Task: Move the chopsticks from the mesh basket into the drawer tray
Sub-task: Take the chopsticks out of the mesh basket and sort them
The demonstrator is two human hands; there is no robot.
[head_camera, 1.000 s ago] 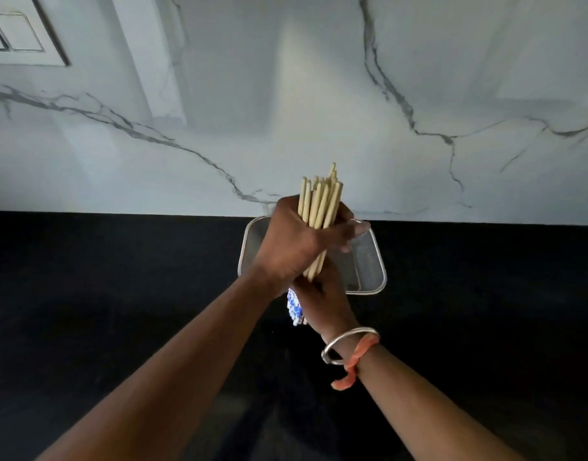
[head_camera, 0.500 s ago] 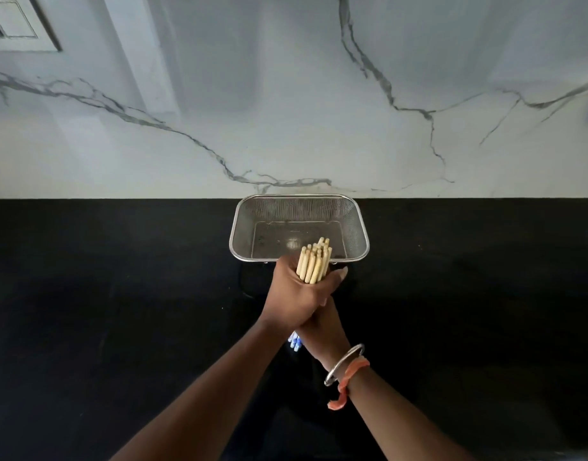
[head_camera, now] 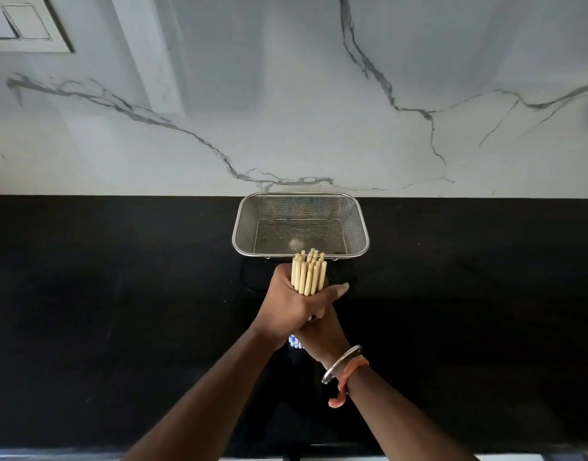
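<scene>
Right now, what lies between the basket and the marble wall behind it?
Nothing shows there: in the head view the basket stands on the black counter right against the marble wall.

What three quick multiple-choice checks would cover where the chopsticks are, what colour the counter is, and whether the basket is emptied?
1. Where are the chopsticks?
A. Lying in the basket
B. Bundled in both hands, in front of the basket
C. Scattered on the counter

2. What colour is the counter?
A. White
B. Wood brown
C. Black

3. What state is the basket in?
A. Empty of chopsticks
B. Full of chopsticks
C. Tipped on its side

Answers: 1 B, the left hand grips the bundle near its top and the right hand lower down. 2 C, the surface is dark under the marble wall. 3 A, only bare mesh shows inside, and it sits upright.
</scene>
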